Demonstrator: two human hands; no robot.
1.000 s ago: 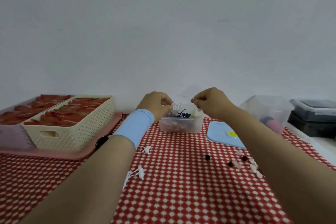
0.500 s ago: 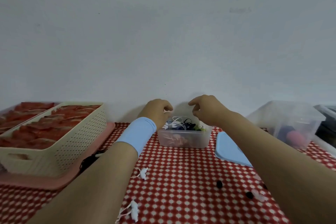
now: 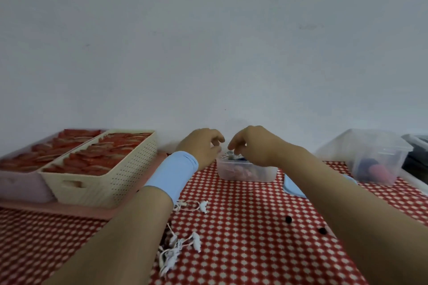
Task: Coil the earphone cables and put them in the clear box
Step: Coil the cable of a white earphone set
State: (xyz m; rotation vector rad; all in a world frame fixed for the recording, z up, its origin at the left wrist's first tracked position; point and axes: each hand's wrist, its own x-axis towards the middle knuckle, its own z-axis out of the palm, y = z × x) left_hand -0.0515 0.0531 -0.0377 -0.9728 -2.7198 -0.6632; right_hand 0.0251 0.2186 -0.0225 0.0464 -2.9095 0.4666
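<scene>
The small clear box (image 3: 245,172) stands at the back of the red checked table, with coiled white and dark earphone cables (image 3: 231,157) showing above its rim. My left hand (image 3: 200,146) hovers at its left rim with fingers loosely curled and nothing in them. Over the box, my right hand (image 3: 253,143) points its fingertips down onto the cables; whether it grips one is unclear. Two loose white earphone sets lie nearer me, one (image 3: 199,206) by my left wrist, one tangled (image 3: 183,246) beside my left forearm.
A cream basket (image 3: 104,183) of red packets sits on a pink tray (image 3: 76,209) at left. A blue lid (image 3: 292,188) lies right of the box. Small black ear tips (image 3: 288,219) dot the cloth. A larger clear container (image 3: 370,157) stands at right.
A second ago both hands held a white coil above the box. The coil now lies in the box, and both hands have come closer together over it.
</scene>
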